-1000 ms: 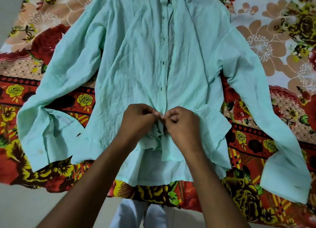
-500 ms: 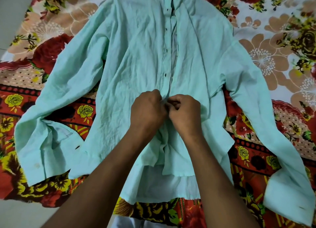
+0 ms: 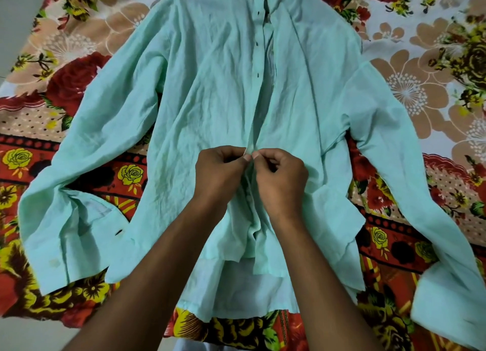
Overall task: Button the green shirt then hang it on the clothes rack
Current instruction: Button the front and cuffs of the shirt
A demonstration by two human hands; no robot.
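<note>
A pale mint-green long-sleeved cotton shirt (image 3: 210, 87) lies spread front-up on a floral bedsheet in red, yellow, beige and white (image 3: 434, 87), collar at the far end, hem at the near edge, both sleeves flung out to left and right. The left hand (image 3: 218, 172) and right hand (image 3: 281, 174) meet at the middle of the shirt's front opening, knuckles up, fingertips touching. Each hand is curled closed, pinching one edge of the placket between thumb and forefinger and lifting the cloth into a small ridge. Beyond the hands, the opening gapes slightly up to the collar, with a row of small dark buttonholes (image 3: 257, 43) showing along its left edge. Nearer than the hands, the two front panels lie together and crumpled. A dark buttonhole shows on the left cuff (image 3: 79, 245). Pale floor (image 3: 26, 332) shows at the near left corner.
</note>
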